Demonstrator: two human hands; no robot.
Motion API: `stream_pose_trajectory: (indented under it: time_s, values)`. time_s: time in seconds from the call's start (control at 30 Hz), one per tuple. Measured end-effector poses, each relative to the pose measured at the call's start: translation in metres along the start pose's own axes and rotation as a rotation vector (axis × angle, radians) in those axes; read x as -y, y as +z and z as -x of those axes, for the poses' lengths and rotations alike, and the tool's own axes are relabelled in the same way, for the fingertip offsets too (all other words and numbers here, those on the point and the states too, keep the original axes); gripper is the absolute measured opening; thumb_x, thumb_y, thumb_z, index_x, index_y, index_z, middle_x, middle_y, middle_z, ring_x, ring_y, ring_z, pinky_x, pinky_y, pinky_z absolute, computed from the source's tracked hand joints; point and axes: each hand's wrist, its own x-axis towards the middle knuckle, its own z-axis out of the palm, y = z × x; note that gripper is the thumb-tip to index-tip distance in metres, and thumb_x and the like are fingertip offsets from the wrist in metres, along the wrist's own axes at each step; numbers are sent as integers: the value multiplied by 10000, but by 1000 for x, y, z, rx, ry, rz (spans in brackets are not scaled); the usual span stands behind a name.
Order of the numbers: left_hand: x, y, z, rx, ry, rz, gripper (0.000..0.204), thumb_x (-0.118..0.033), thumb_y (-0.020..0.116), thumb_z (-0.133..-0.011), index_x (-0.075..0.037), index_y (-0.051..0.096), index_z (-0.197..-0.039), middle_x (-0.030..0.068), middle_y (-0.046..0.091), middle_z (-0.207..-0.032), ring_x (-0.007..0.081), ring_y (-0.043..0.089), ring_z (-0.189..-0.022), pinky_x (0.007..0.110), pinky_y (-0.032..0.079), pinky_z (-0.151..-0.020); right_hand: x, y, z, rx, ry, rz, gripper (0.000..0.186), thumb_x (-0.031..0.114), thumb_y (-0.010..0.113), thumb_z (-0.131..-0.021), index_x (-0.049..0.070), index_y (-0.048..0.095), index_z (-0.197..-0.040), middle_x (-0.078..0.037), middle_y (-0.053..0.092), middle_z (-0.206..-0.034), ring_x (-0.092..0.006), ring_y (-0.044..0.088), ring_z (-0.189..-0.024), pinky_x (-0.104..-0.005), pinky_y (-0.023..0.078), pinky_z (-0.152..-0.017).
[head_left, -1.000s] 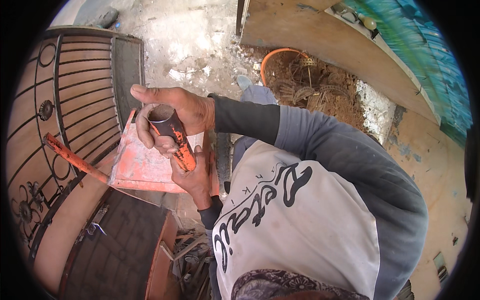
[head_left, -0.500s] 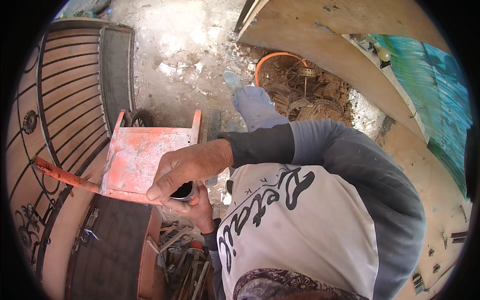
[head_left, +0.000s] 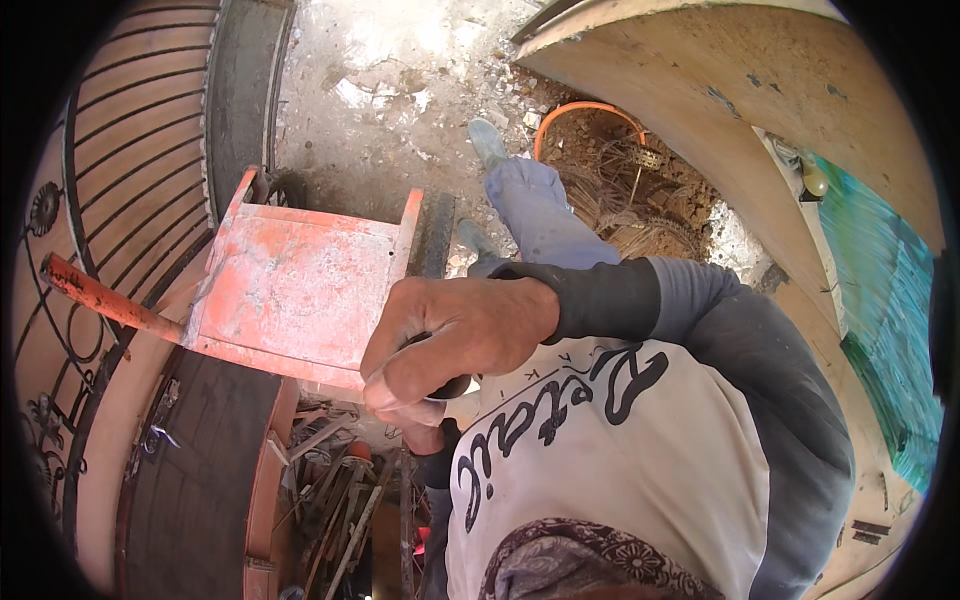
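In front of my chest, my right hand [head_left: 465, 325] is closed, with fingers curled and thumb pressed in. Whatever lies in its grip is hidden. Just below it is my left hand [head_left: 422, 430], mostly covered by the right one and closed around a small can [head_left: 457, 388]. Only a dark bit of the can shows beneath my right palm. Beyond both hands stands a worn orange-red metal piece with a flat panel [head_left: 300, 270]. A tubular handle [head_left: 110, 298] sticks out from its left side.
A dark scrolled metal grille [head_left: 140, 130] stands at left. Scrap wood sticks [head_left: 345, 510] lie below the orange piece. An orange hoop [head_left: 580, 106] and wire bundles rest on dirt beyond my leg [head_left: 545, 210]. Curved boards [head_left: 700, 100] and a turquoise sheet [head_left: 880, 300] line the right.
My hands have moved right, closer to my chest. My right hand now covers most of the can, whose dark opening showed before. The view has shifted slightly.
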Motion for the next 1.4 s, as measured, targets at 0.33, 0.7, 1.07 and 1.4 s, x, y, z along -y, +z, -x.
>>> stream_pose_trajectory:
  time_s: [0.33,0.7,1.07,1.4]
  values:
    - [38,-17,-4,185,4,250,359,-114,856,-576,-2,655,-851,118,675,-743,284,684,-647,357,540,-603,12,7,-23,-98,56,-29,323,188,570,-891,2,625,-633,-107,614,-629,-247,574,-609,-400,457,-682]
    - [40,-41,4,96,64,250,368,-141,888,-581,-10,649,-828,104,631,-673,274,640,-565,354,498,-538,-2,31,-44,44,58,1,458,281,545,-939,17,606,-570,-104,609,-583,-265,563,-564,-406,436,-682]
    - [15,-9,-31,44,32,185,348,-149,900,-608,-32,662,-832,93,648,-688,259,659,-578,335,510,-543,32,-1,-34,-43,-23,137,290,138,560,-973,-39,648,-760,-98,603,-672,-220,588,-647,-351,469,-669]
    - [-22,6,-48,61,116,343,400,-160,904,-588,-3,685,-885,119,707,-787,269,707,-658,345,554,-601,93,9,-28,-63,90,123,420,218,533,-930,23,567,-560,-120,598,-579,-242,584,-582,-403,466,-675]
